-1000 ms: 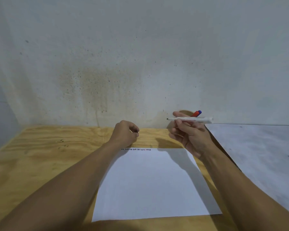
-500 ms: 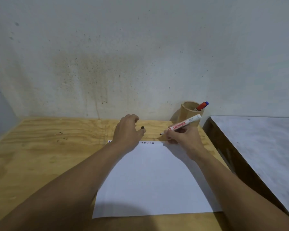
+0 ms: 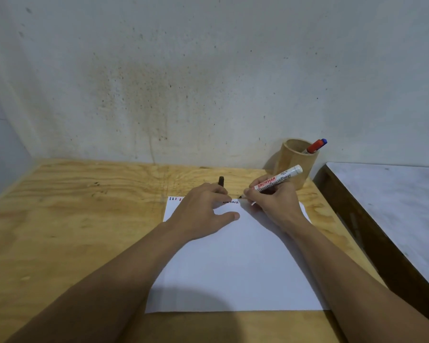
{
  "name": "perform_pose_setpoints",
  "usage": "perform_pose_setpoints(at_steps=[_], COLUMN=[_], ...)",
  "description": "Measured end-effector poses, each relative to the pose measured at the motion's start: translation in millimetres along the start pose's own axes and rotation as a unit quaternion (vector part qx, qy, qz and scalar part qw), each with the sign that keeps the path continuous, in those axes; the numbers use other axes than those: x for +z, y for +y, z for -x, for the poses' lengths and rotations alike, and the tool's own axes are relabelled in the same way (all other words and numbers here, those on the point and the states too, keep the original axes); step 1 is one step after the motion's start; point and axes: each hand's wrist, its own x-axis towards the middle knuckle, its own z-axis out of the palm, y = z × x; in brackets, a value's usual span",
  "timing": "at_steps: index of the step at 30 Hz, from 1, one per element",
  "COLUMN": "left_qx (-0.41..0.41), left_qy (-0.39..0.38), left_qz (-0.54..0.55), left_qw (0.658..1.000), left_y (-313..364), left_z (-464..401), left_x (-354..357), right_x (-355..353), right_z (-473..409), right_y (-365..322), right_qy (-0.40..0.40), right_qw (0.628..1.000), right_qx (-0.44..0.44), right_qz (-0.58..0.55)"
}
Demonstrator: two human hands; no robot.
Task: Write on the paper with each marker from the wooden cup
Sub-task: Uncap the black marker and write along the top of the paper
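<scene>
Right hand [image 3: 274, 206] has come down from beside the cup [image 3: 296, 162]; its fingers grip the marker [image 3: 278, 181], tip now touching the paper's [image 3: 233, 263] top edge by the row of marks. Left hand [image 3: 203, 211] now lies flat on the paper, fingers spread, with the black cap [image 3: 221, 181] poking out behind it. A red marker [image 3: 316, 146] stands in the cup at the worktop's [image 3: 72, 219] back.

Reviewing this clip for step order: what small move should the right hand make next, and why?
Probably lower the tip onto the paper and draw a short stroke. The right hand holds the uncapped marker at the right end of the marks, and the left hand pins the sheet.
</scene>
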Motion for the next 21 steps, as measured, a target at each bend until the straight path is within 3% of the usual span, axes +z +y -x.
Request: perform_pose_setpoints(at_steps=[21], left_qx=[-0.005], left_qy=[-0.003], left_qz=[0.022], left_qw=[1.0], left_y=[-2.7], left_z=[-2.7], left_x=[3.0], right_x=[-0.1], right_z=[2.9], right_y=[5.5], right_qy=[-0.01], right_qw=[0.999], right_qx=[-0.024], right_qz=[0.021])
